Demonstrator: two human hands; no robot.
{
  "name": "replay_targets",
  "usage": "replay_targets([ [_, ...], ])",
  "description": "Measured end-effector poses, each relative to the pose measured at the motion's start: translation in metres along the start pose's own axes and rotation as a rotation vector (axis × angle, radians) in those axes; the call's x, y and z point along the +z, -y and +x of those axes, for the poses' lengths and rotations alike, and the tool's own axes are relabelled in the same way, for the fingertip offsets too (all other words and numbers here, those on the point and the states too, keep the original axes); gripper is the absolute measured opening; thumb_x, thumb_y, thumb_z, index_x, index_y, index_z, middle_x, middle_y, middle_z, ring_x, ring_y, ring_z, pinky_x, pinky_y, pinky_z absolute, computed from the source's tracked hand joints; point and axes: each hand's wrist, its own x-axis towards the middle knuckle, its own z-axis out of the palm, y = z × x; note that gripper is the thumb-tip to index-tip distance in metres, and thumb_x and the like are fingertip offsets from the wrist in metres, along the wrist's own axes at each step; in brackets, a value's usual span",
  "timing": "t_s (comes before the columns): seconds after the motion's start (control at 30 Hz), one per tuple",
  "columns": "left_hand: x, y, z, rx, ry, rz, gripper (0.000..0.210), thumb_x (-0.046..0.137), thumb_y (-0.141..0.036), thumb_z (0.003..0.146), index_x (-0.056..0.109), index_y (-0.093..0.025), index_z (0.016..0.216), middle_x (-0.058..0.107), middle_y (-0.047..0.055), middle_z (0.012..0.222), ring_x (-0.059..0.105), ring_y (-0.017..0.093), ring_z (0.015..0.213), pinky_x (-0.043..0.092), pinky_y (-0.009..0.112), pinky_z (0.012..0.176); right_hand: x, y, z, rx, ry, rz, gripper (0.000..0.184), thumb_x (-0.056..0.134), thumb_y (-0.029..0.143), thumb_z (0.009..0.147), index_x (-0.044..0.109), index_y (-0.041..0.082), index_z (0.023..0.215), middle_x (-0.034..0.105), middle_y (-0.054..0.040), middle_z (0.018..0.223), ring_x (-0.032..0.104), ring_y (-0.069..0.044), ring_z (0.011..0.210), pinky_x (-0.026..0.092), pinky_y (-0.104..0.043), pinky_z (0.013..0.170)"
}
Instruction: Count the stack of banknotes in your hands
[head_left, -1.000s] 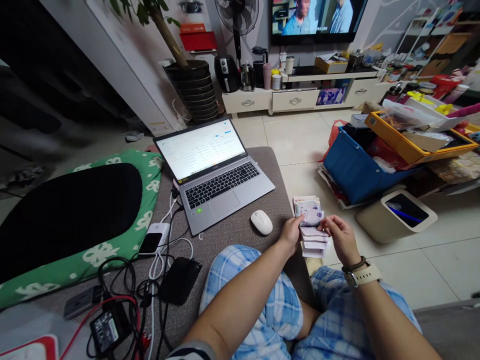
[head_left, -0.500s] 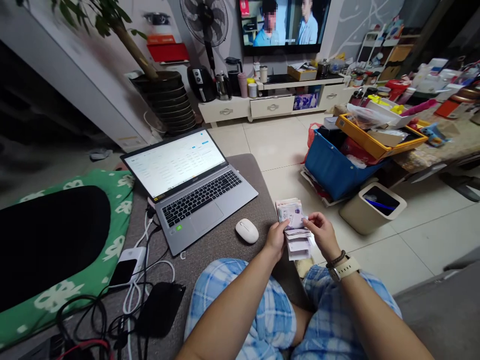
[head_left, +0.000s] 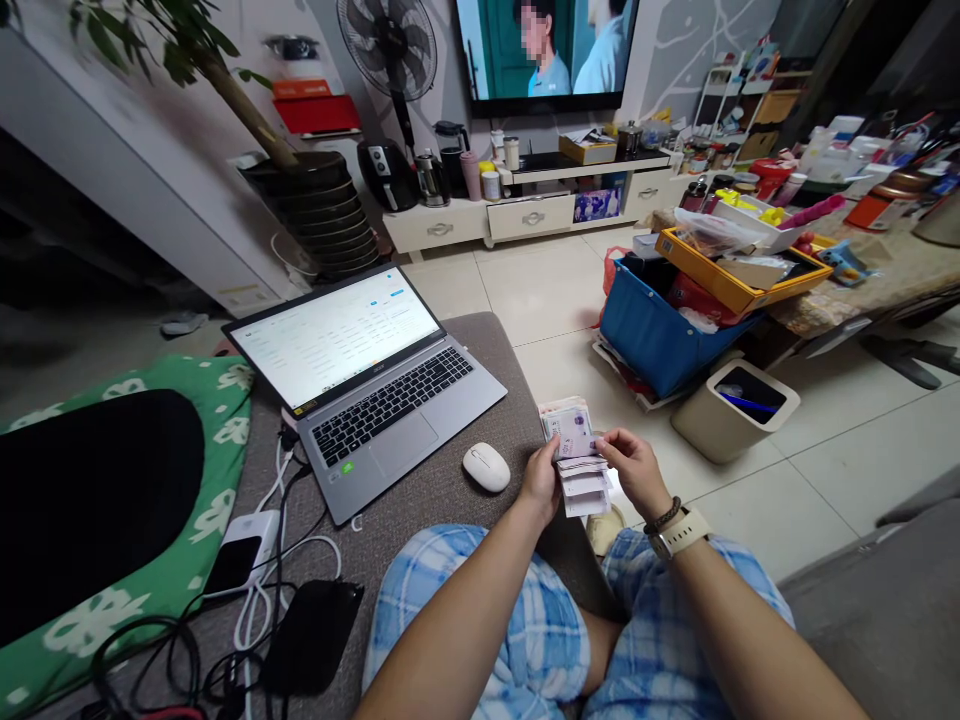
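Head view: the paper notes (head_left: 576, 428) seemed light, limp (best edge-held); your left hand (head_left: 541, 474) clasped their left side, your right hand (head_left: 634, 468) pinched their right.

Glossy, pale square floor tiles (head_left: 536, 280) spread beyond the right hand (head_left: 636, 468). Farther ahead of it, a low white cabinet (head_left: 555, 208) with metal-handled drawers stands before a grey wall (head_left: 686, 48) patterned with white branching lines. Left of the hand lies a flat grey-brown woven-fabric seat (head_left: 427, 500); right of the hand, a smooth grey surface (head_left: 885, 580).
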Motion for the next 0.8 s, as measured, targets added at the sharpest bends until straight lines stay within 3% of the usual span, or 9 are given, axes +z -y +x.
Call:
replay_targets([
  [0.8,-0.0004,-0.0001,-0.0005,0.002,0.005,0.042,0.026,0.07,-0.03,0.075,0.07,-0.01,0.092,0.075,0.013,0.094,0.069,0.029,0.098,0.055,0.04,0.087,0.0011,-0.0004,0.0013,0.009,0.008,0.053,0.029,0.073,0.047,0.072,0.062,0.02,0.072,0.06,0.0006,0.066,0.049,-0.013,0.059,0.039,-0.026,0.056],
])
